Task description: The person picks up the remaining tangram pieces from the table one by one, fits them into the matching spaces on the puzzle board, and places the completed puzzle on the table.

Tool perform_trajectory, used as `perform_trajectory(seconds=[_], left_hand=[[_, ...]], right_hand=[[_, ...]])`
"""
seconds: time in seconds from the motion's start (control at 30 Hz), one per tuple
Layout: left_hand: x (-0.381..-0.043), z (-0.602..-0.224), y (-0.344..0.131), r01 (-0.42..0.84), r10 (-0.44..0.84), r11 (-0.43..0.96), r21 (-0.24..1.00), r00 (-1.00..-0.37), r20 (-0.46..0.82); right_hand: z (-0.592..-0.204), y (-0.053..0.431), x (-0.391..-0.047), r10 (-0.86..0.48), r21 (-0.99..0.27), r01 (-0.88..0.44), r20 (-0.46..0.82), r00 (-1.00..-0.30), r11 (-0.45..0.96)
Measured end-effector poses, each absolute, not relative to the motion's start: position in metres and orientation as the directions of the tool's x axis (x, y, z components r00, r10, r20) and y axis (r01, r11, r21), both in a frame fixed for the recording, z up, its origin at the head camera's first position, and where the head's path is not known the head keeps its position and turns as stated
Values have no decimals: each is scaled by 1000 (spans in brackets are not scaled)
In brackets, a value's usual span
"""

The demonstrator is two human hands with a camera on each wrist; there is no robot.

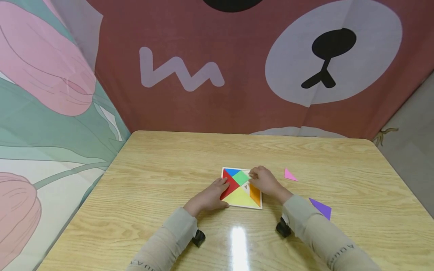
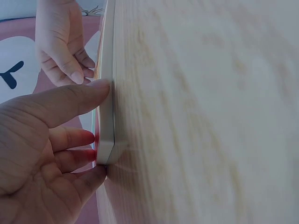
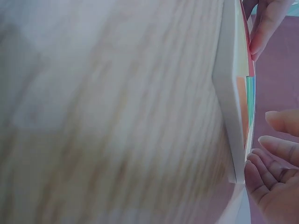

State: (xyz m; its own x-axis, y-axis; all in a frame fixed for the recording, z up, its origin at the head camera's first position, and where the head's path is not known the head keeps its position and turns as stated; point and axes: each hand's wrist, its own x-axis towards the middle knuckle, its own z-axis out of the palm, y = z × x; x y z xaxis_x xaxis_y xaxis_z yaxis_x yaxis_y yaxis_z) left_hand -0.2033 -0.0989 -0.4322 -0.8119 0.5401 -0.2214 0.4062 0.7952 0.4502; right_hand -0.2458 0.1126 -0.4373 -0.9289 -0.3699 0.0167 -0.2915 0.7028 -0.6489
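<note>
A square tangram tray (image 1: 242,206) with a pale rim lies on the table. In it are blue (image 1: 232,171), green (image 1: 241,178), red (image 1: 230,183), yellow (image 1: 241,197) and orange (image 1: 255,195) pieces. My left hand (image 1: 213,194) grips the tray's near left corner, fingertips on the red piece and thumb against the near side wall, as the left wrist view shows. My right hand (image 1: 266,181) is over the far right corner. In the right wrist view its thumb and index finger stand apart with nothing between them, and the other fingertips (image 3: 254,163) are right at the tray's edge.
A small pink triangle (image 1: 289,175) lies on the table right of my right hand. Nearer, a larger purple triangle (image 1: 322,209) lies partly behind my right sleeve (image 1: 310,216). A wall cloth with a bear print (image 1: 237,105) stands behind the wooden table (image 1: 162,162).
</note>
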Motion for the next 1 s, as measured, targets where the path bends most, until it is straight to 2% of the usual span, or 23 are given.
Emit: perform_trajectory(seconds=[1.0], left_hand=[[-203, -434, -100, 421, 547, 793, 440, -811, -209]], right_hand=[[-442, 143, -243, -330, -595, -321, 98, -939, 737]])
